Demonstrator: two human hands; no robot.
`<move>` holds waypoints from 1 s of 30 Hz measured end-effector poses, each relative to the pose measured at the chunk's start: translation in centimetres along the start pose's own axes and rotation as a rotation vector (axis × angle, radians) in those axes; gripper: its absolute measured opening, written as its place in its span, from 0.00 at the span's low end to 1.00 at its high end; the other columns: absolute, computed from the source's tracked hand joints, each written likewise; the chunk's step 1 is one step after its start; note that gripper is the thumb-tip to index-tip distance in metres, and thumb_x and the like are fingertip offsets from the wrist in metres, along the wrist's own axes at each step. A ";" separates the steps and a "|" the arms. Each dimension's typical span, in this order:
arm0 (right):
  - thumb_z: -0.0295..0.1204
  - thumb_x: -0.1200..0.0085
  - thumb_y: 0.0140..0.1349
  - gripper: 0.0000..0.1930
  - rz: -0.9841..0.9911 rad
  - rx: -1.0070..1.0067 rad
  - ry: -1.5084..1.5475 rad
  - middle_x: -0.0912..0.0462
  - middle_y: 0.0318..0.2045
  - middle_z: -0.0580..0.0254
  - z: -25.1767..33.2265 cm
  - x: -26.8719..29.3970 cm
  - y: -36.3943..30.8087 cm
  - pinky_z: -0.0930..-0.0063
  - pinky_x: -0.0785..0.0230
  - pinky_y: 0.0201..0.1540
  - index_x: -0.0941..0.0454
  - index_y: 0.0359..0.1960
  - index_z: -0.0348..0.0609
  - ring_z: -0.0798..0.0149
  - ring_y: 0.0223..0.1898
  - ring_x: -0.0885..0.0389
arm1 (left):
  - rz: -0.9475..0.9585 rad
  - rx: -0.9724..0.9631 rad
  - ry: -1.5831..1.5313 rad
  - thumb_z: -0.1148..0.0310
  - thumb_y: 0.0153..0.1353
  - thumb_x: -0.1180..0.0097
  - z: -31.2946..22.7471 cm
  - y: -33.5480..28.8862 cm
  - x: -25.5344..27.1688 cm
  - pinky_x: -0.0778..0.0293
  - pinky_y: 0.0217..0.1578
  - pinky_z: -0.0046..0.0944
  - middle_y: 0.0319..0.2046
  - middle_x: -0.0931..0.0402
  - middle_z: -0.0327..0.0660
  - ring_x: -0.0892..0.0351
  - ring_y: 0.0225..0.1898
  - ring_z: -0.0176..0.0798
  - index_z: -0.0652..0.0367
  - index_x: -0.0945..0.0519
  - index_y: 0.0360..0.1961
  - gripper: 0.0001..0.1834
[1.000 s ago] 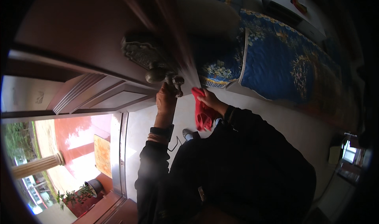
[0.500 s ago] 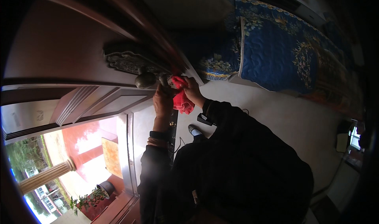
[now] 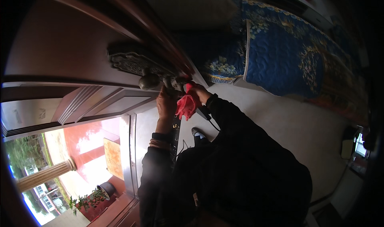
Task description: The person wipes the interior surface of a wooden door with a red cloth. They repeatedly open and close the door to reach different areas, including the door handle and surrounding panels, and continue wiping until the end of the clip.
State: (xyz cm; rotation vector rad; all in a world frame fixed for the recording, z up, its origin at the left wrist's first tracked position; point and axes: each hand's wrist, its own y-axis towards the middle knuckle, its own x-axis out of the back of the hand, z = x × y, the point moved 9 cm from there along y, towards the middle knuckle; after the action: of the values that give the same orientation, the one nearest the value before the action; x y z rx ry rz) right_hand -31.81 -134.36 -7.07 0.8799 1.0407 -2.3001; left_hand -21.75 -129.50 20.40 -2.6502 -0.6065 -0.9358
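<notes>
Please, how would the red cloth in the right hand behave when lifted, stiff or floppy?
The red cloth is probably floppy, since it spills in loose folds from the right hand. It seems likely to be light, as that one hand appears to hold it bunched.

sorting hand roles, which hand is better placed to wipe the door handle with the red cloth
Likely the right hand: it holds the red cloth by the door handle, while the left hand grips that handle.
</notes>
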 end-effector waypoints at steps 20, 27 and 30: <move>0.33 0.44 0.62 0.19 0.203 0.442 -0.870 0.18 0.44 0.53 12.1 -10.2 -8.7 0.66 0.29 0.51 0.24 0.54 0.40 0.58 0.47 0.19 | -0.030 -0.021 0.025 0.68 0.55 0.38 1.7 0.2 -0.7 0.25 0.36 0.42 0.31 0.18 0.46 0.17 0.36 0.46 0.59 0.25 0.46 0.17; 0.31 0.41 0.61 0.34 0.161 0.197 -0.402 0.30 0.60 0.58 12.7 -6.5 -13.6 0.67 0.35 0.61 0.43 0.68 0.45 0.62 0.59 0.30 | -0.063 0.218 -0.149 0.64 0.53 0.35 9.6 -4.4 -3.3 0.25 0.41 0.45 0.32 0.18 0.46 0.18 0.40 0.53 0.61 0.27 0.45 0.22; 0.32 0.40 0.61 0.35 0.144 0.097 -0.376 0.31 0.60 0.58 10.4 -5.9 -15.0 0.66 0.36 0.61 0.45 0.68 0.45 0.60 0.60 0.31 | 0.107 0.212 -0.264 0.67 0.55 0.38 10.9 -7.4 -6.0 0.24 0.36 0.34 0.34 0.17 0.43 0.17 0.34 0.33 0.60 0.22 0.48 0.19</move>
State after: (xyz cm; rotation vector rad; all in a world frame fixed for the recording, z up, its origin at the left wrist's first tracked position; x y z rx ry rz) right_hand -40.93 -132.57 9.73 0.5079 0.6862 -2.2891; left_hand -23.62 -120.72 9.12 -2.6009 -0.5773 -0.4671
